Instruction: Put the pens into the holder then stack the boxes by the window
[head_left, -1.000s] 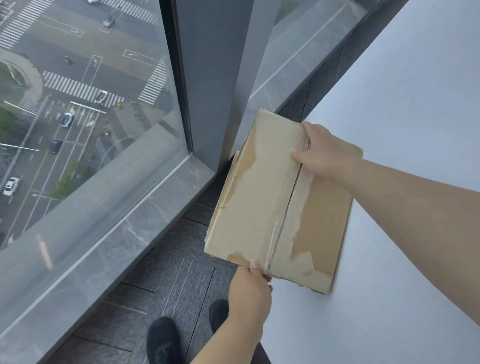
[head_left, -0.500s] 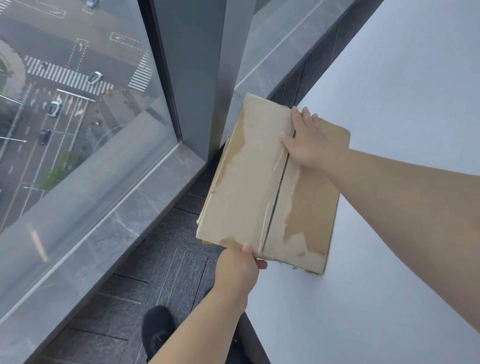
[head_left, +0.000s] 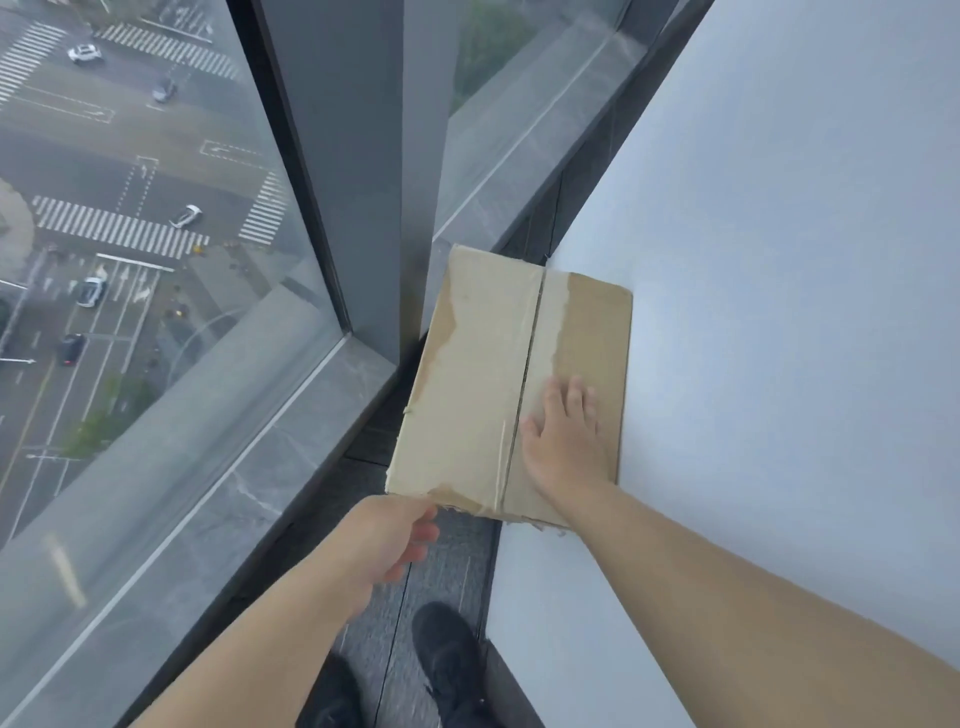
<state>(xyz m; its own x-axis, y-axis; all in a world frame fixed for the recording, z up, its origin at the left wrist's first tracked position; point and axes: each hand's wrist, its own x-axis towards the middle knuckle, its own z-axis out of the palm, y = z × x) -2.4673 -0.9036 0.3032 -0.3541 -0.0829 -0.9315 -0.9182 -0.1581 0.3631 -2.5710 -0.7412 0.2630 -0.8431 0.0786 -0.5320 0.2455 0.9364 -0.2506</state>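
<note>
Our right hand (head_left: 563, 447) lies flat on the near right part of the box (head_left: 483, 374), fingers straight and slightly spread. Our left hand (head_left: 387, 540), fingers loosely curled, is at the box's near left corner; we cannot tell whether it touches. The box sits on the table (head_left: 779, 312) edge, beside the window (head_left: 156, 208).

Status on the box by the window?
Right hand flat on cardboard box top. Left hand at its near corner, grip unclear. Box overhangs white table edge, beside window pillar.
</note>
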